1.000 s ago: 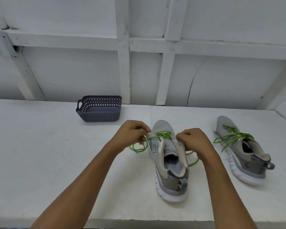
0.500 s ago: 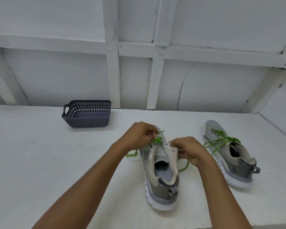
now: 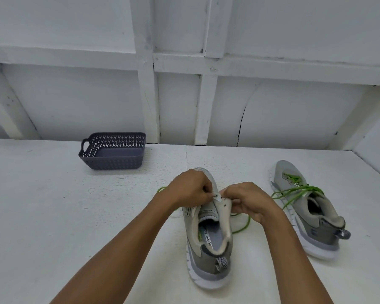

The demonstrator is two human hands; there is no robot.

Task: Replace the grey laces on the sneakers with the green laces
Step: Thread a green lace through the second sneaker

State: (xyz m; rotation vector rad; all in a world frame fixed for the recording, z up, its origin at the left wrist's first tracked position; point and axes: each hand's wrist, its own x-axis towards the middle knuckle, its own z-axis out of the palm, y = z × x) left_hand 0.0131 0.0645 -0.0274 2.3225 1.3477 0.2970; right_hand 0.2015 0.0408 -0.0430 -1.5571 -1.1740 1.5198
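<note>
**Status: Second Sneaker, Top Eyelets**

The far sneaker (image 3: 316,222) stands to the right, well apart. Its green lace (image 3: 298,191) is threaded, with the ends loose. The near sneaker (image 3: 206,238) stands heel toward the person, and its own lace (image 3: 244,227) trails on the table (image 3: 75,216).

The left hand (image 3: 189,189) and right hand (image 3: 248,200) both have curled fingers pinching the near sneaker's top eyelet flaps. Whether either also holds a lace tip cannot be told.

The task is judged nearly complete, with the last eyelets remaining. No grey lace is visible.

The table is white and rough. A dark basket (image 3: 112,152) stands near the white framed wall (image 3: 272,106).
</note>
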